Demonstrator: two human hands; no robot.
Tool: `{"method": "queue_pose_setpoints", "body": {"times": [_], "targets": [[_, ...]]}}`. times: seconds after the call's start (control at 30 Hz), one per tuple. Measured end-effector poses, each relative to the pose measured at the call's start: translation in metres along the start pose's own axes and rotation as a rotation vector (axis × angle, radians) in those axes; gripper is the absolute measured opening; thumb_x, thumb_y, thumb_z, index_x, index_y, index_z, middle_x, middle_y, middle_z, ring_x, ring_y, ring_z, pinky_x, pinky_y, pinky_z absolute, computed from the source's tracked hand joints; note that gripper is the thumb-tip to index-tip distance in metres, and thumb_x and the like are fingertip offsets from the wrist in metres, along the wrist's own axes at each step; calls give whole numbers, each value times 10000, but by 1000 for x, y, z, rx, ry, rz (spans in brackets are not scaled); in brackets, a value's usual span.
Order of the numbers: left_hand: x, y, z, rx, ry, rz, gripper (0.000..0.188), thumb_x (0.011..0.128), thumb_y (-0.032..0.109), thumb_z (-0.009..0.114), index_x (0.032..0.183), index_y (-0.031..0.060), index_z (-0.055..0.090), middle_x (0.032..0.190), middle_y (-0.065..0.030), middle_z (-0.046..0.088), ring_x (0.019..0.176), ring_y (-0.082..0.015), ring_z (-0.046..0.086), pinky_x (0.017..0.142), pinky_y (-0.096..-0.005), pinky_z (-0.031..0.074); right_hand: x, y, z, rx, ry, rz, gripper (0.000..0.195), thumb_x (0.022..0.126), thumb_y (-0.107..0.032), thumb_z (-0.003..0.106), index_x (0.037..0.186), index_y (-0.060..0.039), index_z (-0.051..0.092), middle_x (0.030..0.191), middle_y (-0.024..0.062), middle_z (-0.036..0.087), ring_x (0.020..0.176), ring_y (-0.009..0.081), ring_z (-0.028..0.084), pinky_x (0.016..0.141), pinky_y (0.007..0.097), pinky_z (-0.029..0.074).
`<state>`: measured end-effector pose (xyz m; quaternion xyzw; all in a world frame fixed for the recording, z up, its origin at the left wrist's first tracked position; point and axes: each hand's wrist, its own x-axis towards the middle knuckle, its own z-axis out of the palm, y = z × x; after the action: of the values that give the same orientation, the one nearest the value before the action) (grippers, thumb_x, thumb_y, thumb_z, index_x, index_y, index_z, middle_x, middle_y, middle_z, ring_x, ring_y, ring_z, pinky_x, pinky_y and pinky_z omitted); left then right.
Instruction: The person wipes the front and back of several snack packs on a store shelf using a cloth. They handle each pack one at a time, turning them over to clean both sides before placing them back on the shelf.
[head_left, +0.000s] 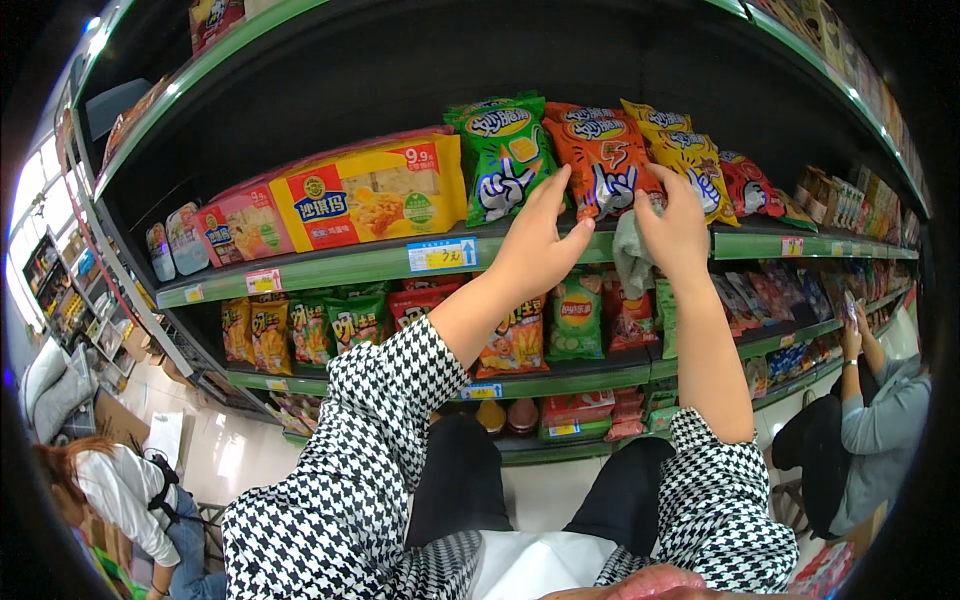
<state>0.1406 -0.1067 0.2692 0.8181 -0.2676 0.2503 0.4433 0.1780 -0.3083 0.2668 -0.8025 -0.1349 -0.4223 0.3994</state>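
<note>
My left hand (541, 238) is at the lower left edge of an orange snack bag (604, 161) standing on the shelf, its fingers spread. At the bag's lower right edge is my right hand (671, 217), with a grey-green cloth (634, 259) hanging beneath its fingers over the shelf edge. A green snack bag (502, 157) stands to the left of the orange one. Yellow snack bags (694, 169) lean to its right, partly behind my right fingers. Whether my left fingers press on the orange bag is hard to tell.
Yellow and pink pastry packs (375, 199) stand left on the green-edged shelf (352, 262). Chip bags (577, 315) fill the shelf below, and another shelf edge (217, 56) curves overhead. One person (120, 487) is at the lower left, another (874, 427) at the right.
</note>
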Motion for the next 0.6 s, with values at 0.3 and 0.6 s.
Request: {"method": "queue_pose_setpoints", "body": {"times": [0.3,0.6], "targets": [[43,2,26,190,-49,-235,854,875,330,666,1510,-94,284,1417,-314,486,1329,-409,498,1096,-406,418,0,39,2,43,-182,144,543,916,-321,651,1354,-12,564,1273,234,631,1178,395,606,994,420,480],[41,7,36,210,-4,-84,823,857,301,686,1502,-58,320,1467,-305,426,1354,-429,460,1117,-422,400,3,50,7,406,-268,268,648,974,-195,645,1521,9,363,1429,214,535,1255,251,571,1032,335,445]]}}
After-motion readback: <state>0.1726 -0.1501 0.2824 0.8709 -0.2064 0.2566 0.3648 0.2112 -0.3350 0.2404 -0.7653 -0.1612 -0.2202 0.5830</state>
